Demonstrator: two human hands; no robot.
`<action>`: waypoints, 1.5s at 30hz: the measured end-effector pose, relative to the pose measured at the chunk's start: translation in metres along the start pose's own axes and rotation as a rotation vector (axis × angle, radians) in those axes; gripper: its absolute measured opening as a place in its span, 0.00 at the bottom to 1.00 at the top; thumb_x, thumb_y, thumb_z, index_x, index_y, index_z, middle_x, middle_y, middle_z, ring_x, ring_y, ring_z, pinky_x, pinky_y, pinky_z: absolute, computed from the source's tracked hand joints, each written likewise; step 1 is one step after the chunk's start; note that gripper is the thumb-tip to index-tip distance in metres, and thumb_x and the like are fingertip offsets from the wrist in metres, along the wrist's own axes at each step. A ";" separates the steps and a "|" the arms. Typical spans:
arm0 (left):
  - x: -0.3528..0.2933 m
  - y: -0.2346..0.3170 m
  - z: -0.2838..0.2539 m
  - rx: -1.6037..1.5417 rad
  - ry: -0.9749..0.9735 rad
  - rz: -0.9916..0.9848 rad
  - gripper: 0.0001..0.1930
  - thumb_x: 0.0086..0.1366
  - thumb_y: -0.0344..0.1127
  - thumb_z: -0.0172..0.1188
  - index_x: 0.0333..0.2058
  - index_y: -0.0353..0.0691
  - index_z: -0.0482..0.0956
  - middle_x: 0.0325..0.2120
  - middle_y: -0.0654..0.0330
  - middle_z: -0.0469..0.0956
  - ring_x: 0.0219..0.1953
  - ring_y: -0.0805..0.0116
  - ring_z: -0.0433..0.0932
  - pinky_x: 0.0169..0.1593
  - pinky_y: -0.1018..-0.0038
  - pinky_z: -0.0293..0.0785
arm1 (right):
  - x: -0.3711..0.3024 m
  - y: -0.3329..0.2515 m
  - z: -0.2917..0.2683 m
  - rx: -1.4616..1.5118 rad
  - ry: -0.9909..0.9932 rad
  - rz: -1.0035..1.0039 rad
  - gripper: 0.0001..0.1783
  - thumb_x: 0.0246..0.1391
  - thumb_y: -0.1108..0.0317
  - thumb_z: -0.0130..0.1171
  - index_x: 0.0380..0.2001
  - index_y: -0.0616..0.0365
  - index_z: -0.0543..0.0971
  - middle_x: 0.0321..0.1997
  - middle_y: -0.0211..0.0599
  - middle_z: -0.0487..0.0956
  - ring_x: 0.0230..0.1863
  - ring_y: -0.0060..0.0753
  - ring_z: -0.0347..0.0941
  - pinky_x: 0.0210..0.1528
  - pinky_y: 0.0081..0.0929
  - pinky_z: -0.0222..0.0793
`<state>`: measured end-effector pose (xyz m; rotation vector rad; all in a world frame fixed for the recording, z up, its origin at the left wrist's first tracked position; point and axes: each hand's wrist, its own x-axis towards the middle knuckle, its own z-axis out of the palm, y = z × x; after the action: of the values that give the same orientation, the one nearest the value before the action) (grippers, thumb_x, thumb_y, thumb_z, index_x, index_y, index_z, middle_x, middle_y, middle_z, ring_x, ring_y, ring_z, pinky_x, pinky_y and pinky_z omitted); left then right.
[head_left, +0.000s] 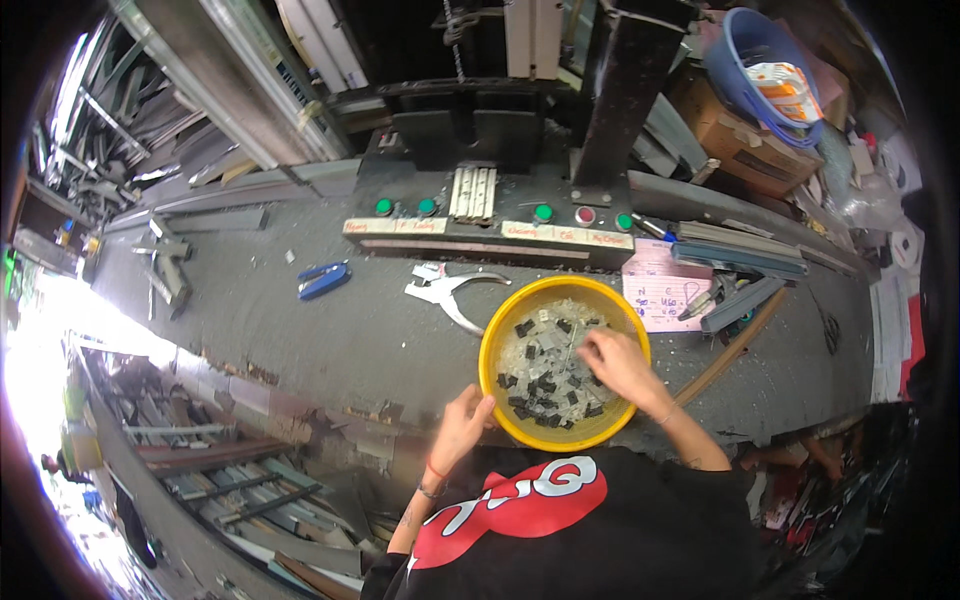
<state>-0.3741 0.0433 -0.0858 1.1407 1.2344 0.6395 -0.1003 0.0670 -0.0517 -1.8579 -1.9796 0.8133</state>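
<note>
A round yellow basin stands at the near edge of the grey workbench, right in front of me. Inside lie many small black, grey and clear pieces, mixed together. My left hand has its fingers curled at the basin's lower left rim, with the thumb against it. Over the right part of the basin, my right hand reaches in with bent fingers pressed together above the pieces. Whatever is between those fingertips is too small to make out.
White-handled pliers and a blue stapler lie left of the basin. Behind it stands a machine panel with green and red buttons. A pink written sheet, metal profiles and a wooden strip lie rightward.
</note>
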 end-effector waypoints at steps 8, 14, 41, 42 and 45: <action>0.021 0.001 0.003 0.138 -0.116 0.112 0.17 0.60 0.33 0.55 0.45 0.29 0.69 0.34 0.50 0.78 0.37 0.64 0.77 0.42 0.71 0.72 | 0.000 -0.014 -0.007 0.271 0.127 0.107 0.08 0.46 0.69 0.59 0.26 0.64 0.75 0.22 0.42 0.74 0.24 0.39 0.71 0.30 0.33 0.66; 0.048 0.015 0.008 0.084 -0.229 0.239 0.15 0.62 0.35 0.53 0.43 0.30 0.69 0.32 0.56 0.75 0.36 0.69 0.72 0.41 0.72 0.70 | -0.025 -0.051 -0.085 1.181 0.680 -0.091 0.06 0.57 0.69 0.52 0.30 0.60 0.73 0.23 0.26 0.69 0.23 0.15 0.65 0.27 0.16 0.62; -0.005 0.070 0.295 0.890 -0.106 0.795 0.22 0.57 0.45 0.60 0.44 0.35 0.70 0.37 0.51 0.74 0.39 0.53 0.73 0.40 0.64 0.70 | -0.273 0.241 -0.075 1.066 1.368 0.442 0.12 0.63 0.62 0.45 0.37 0.61 0.67 0.20 0.31 0.70 0.20 0.22 0.66 0.24 0.22 0.64; 0.001 0.064 0.311 0.977 -0.069 0.868 0.26 0.56 0.47 0.61 0.46 0.34 0.69 0.39 0.52 0.73 0.39 0.53 0.72 0.39 0.63 0.69 | -0.278 0.253 -0.079 1.065 1.341 0.451 0.12 0.63 0.61 0.45 0.37 0.61 0.67 0.19 0.30 0.69 0.19 0.22 0.66 0.24 0.22 0.64; 0.017 0.045 0.341 1.168 0.005 0.788 0.28 0.53 0.49 0.61 0.46 0.35 0.68 0.38 0.53 0.73 0.38 0.54 0.71 0.39 0.63 0.69 | -0.281 0.281 -0.088 1.125 1.306 0.432 0.13 0.63 0.60 0.45 0.38 0.61 0.66 0.19 0.30 0.68 0.19 0.22 0.65 0.24 0.21 0.63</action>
<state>-0.0383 -0.0345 -0.0750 2.6710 1.1211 0.4413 0.2099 -0.1920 -0.1037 -1.3633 -0.1881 0.3868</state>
